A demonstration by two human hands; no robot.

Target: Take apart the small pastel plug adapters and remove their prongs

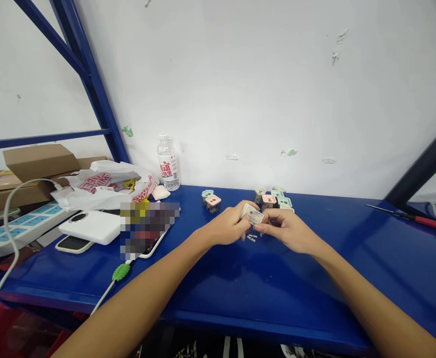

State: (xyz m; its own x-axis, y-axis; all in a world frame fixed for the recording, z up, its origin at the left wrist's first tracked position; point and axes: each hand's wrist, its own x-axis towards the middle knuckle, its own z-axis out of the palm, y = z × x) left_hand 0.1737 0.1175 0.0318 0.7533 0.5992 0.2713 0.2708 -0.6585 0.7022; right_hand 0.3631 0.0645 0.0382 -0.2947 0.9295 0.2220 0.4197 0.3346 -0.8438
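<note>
Between both hands, over the blue table, is a small pencil sharpener with a cream part and a clear case, tilted toward me. My left hand is closed around its cream side. With thumb and fingers, my right hand pinches the clear end. Small metal sharpener pieces lie on the table just below the hands. Behind my right hand stand several sharpeners, among them a pink one and a mint one. Another pink sharpener and a mint one stand beyond my left hand.
A water bottle stands by the wall. On the left are a plastic bag, a cardboard box, a power strip, a white power bank and a phone on a cable. A red-handled screwdriver lies far right.
</note>
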